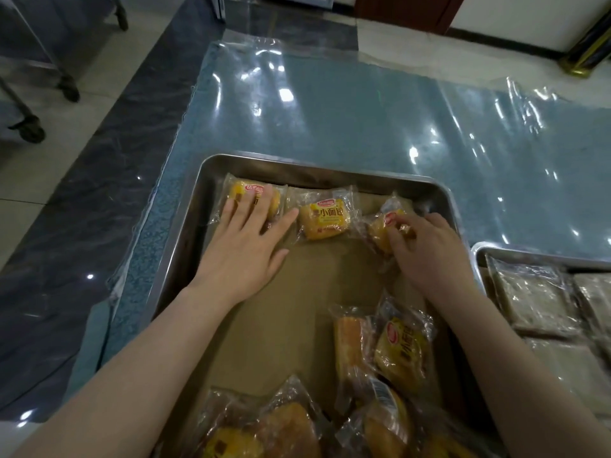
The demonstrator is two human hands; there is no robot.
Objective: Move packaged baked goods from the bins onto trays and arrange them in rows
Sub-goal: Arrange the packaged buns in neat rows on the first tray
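Where the metal tray (pixel 185 246) shows its far rim at mid-frame, three packets lie in a row. The left hand (pixel 246 249), fingers straight and spread, presses flat on the leftmost packet (pixel 241 190). The right hand (pixel 429 256) pinches the tilted rightmost packet (pixel 385 226) with curled fingers. The middle packet (pixel 325 219) lies untouched between the hands. Loose packets (pixel 400 352) are heaped at lower centre, between the forearms.

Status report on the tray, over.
Left hand flat on far-left packet. Right hand pinching far-right packet in back row. Loose packets heaped at near end of tray.
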